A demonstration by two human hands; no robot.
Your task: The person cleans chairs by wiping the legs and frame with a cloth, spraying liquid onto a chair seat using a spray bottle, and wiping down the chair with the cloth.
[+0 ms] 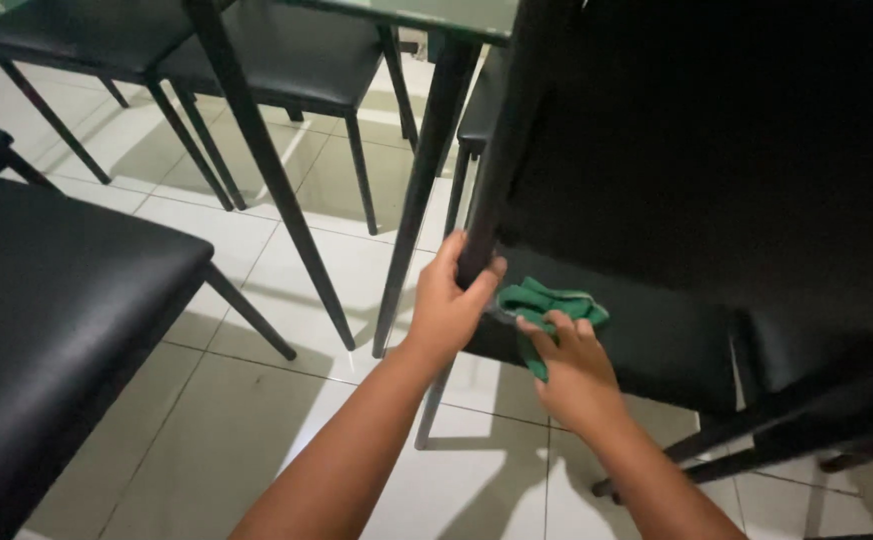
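- Left hand (445, 305): closed around the dark upright post of the chair (717, 200), at the point where the post meets the seat edge. Fingers wrap the post from the far side; thumb is on the near side.
- Right hand (575, 368): pressed down on a green cloth (547, 305), fingers bent and spread over it, holding it against the seat.
- Cloth: bunched, lying on the front left corner of the black seat, just beside the left hand and partly under the right fingertips. Its far end shows beyond the fingers.
- Chair: black back rises above and to the right of both hands; dark frame bars run below the right wrist.
- Table (437, 15): glass-topped, beyond the hands; one of its dark legs comes down just left of the left hand.
- Second chair (57, 300): black seat, well to the left of the left forearm.
- Further black chairs (257, 45): beyond the table legs, well apart from both hands.
- Floor (247, 400): pale glossy tiles below both forearms.
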